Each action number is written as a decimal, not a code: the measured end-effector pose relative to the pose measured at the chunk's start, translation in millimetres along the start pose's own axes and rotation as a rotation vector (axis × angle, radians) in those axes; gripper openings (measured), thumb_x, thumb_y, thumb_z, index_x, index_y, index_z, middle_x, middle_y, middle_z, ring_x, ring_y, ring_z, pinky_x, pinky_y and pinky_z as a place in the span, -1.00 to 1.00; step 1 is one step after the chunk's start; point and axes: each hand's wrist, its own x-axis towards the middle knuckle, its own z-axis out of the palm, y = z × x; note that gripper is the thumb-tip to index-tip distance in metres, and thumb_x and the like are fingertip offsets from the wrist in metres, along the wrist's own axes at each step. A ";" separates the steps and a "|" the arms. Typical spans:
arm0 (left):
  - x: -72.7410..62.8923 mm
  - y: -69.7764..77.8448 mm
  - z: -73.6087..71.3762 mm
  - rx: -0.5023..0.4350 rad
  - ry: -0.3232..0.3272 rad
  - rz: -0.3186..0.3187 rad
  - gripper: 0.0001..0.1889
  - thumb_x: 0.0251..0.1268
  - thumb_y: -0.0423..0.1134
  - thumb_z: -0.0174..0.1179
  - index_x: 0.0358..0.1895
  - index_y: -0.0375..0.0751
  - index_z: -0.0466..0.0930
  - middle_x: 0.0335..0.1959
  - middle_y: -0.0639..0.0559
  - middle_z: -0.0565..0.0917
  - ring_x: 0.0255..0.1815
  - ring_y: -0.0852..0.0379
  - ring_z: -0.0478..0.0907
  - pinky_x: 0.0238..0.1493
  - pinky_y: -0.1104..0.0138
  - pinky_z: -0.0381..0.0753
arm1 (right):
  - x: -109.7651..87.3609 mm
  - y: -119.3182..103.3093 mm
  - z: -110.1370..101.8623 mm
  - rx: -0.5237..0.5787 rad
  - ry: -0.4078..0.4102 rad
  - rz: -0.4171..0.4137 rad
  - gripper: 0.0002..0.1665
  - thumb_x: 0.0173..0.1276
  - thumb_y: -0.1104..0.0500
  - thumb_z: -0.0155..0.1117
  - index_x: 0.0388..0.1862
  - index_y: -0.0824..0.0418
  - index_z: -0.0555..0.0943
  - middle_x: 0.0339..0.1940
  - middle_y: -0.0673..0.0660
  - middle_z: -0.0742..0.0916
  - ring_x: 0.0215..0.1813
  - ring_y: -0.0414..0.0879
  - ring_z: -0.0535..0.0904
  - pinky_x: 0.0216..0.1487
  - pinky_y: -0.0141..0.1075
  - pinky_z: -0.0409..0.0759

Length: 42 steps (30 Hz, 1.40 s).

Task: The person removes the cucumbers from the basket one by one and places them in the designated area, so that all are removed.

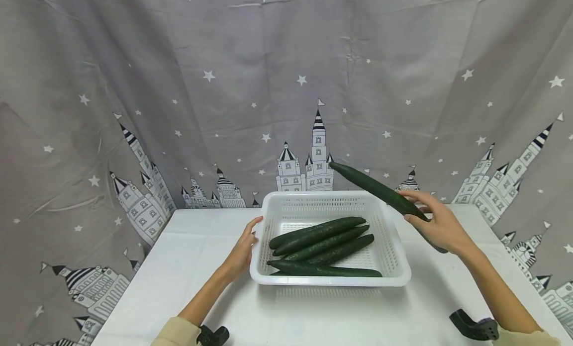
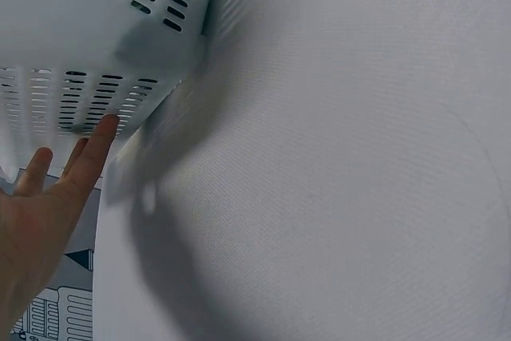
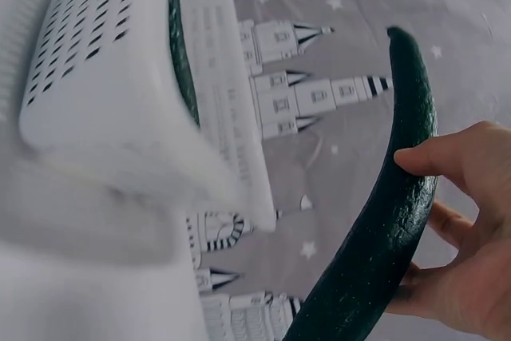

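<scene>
A: What is the right hand (image 1: 437, 225) doing?

B: It pinches a cucumber (image 1: 375, 188), thumb on one side and fingers on the other, closer to the end nearest the person. The long end juts out to the left of that hand and away from it.

A: So it may be front-heavy?

B: I'd think so. A grip nearer the middle would balance better, and a firm but gentle squeeze should stop it rolling.

A: What lies beside it?

B: Left of the right hand is the white basket (image 1: 331, 281), with other cucumbers (image 1: 320, 234) inside. Mind the rim: the tip could knock it if it swings low.

A: And the left hand (image 1: 241, 249)?

B: Its fingers are spread, fairly straight, touching the basket's outer side. Light pressure there ought to steady it on the table (image 1: 335, 321) beneath both hands.
</scene>
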 end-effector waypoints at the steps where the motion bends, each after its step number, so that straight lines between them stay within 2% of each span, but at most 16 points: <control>1: -0.2 0.1 -0.1 -0.001 -0.002 -0.001 -0.31 0.36 -0.36 -0.30 0.56 0.14 -0.03 0.51 -0.29 0.15 0.44 -0.36 0.19 0.29 -0.25 0.25 | -4.2 2.8 -2.2 0.002 0.003 0.022 -0.38 0.37 0.31 0.29 0.41 0.17 0.43 0.13 0.36 0.57 0.02 0.44 0.56 -0.24 0.07 0.60; 5: -1.5 1.2 -0.1 -0.007 -0.001 -0.003 -0.31 0.36 -0.36 -0.30 0.56 0.13 -0.04 0.51 -0.29 0.15 0.44 -0.35 0.19 0.30 -0.24 0.24 | -18.4 15.4 -8.1 0.038 0.009 0.092 -0.37 0.39 0.30 0.26 0.42 0.22 0.38 0.13 0.39 0.52 0.02 0.53 0.55 -0.30 0.01 0.61; 10: -2.4 1.3 -0.5 -0.009 0.003 -0.004 -0.32 0.36 -0.36 -0.30 0.56 0.13 -0.03 0.49 -0.29 0.17 0.43 -0.32 0.21 0.29 -0.22 0.24 | -33.9 32.0 -9.3 0.094 0.028 0.168 -0.36 0.40 0.32 0.23 0.43 0.28 0.33 0.10 0.39 0.48 -0.04 0.47 0.60 -0.35 -0.12 0.61; 19: -2.8 0.4 -1.5 -0.002 0.009 -0.003 -0.31 0.35 -0.35 -0.30 0.56 0.13 -0.03 0.50 -0.28 0.16 0.44 -0.32 0.20 0.31 -0.22 0.22 | -60.4 62.5 3.3 0.116 0.046 0.325 -0.31 0.45 0.29 0.20 0.48 0.37 0.22 0.17 0.49 0.41 0.04 0.59 0.53 -0.27 -0.07 0.63; 21: -3.2 1.0 -1.3 -0.005 0.008 -0.002 -0.31 0.35 -0.35 -0.30 0.56 0.12 -0.03 0.50 -0.29 0.16 0.44 -0.31 0.19 0.32 -0.22 0.21 | -64.5 68.6 6.4 0.115 0.040 0.358 -0.30 0.45 0.27 0.20 0.48 0.38 0.21 0.17 0.49 0.40 -0.02 0.51 0.58 -0.27 -0.09 0.62; 24: -3.2 1.4 -1.0 0.000 0.010 -0.008 -0.31 0.36 -0.35 -0.31 0.56 0.13 -0.03 0.49 -0.29 0.17 0.43 -0.31 0.21 0.30 -0.22 0.23 | -69.9 77.0 10.6 0.102 0.027 0.407 -0.30 0.45 0.23 0.21 0.48 0.38 0.21 0.19 0.50 0.40 -0.16 0.26 0.63 -0.29 -0.14 0.58; 26: -3.1 1.2 -1.0 0.012 0.011 -0.010 -0.32 0.36 -0.35 -0.31 0.56 0.14 -0.04 0.50 -0.29 0.16 0.43 -0.33 0.20 0.29 -0.24 0.24 | -72.4 82.7 13.3 0.084 0.020 0.438 -0.29 0.45 0.21 0.21 0.47 0.38 0.21 0.20 0.52 0.40 -0.22 0.11 0.59 -0.31 -0.16 0.55; 28: -2.5 0.7 -1.1 0.019 0.013 -0.016 -0.32 0.37 -0.34 -0.31 0.56 0.15 -0.04 0.51 -0.29 0.15 0.44 -0.34 0.19 0.29 -0.25 0.24 | -74.9 87.8 16.0 0.059 0.015 0.460 -0.29 0.43 0.21 0.21 0.47 0.38 0.23 0.20 0.53 0.40 -0.25 0.05 0.54 -0.33 -0.17 0.52; 33: -2.2 0.4 -1.1 0.025 0.006 -0.014 -0.33 0.38 -0.32 -0.31 0.56 0.14 -0.06 0.53 -0.29 0.11 0.47 -0.38 0.14 0.31 -0.26 0.21 | -78.7 97.9 19.8 0.001 -0.013 0.511 -0.29 0.43 0.17 0.23 0.45 0.38 0.24 0.19 0.56 0.42 -0.19 0.15 0.48 -0.29 -0.14 0.45; 38: -1.3 0.0 -1.4 0.019 0.006 -0.014 -0.32 0.38 -0.33 -0.32 0.56 0.15 -0.05 0.52 -0.29 0.13 0.46 -0.37 0.16 0.30 -0.26 0.23 | -80.2 105.0 22.6 -0.007 -0.043 0.554 -0.28 0.45 0.15 0.19 0.46 0.40 0.19 0.24 0.59 0.37 -0.02 0.37 0.47 -0.20 0.03 0.49; 42: -0.7 0.0 -1.0 0.017 0.005 -0.012 -0.32 0.37 -0.34 -0.32 0.56 0.14 -0.05 0.52 -0.30 0.13 0.45 -0.38 0.18 0.28 -0.26 0.26 | -80.6 108.7 25.8 0.011 -0.051 0.584 -0.28 0.45 0.16 0.17 0.46 0.41 0.19 0.25 0.59 0.35 -0.02 0.35 0.48 -0.24 -0.03 0.51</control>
